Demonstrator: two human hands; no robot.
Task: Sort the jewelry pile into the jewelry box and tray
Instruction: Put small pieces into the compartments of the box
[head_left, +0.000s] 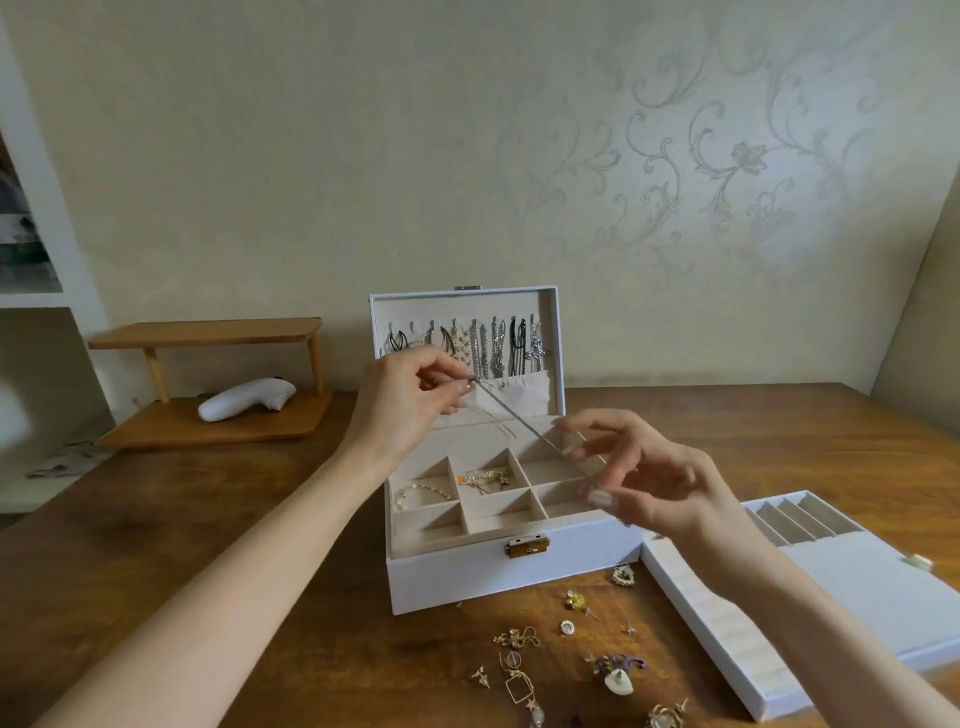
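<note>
Left hand (410, 400) and right hand (654, 483) each pinch an end of one silver chain (524, 422) over one open jewelry box (467, 577). One tray (857, 587) alongside.

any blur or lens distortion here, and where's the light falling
Head view: wide-angle bending tilts the shelving at the left edge; a bright patch lies on the wallpaper upper right; the right hand and the thin chain look slightly blurred; the jewelry box is sharp.
</note>
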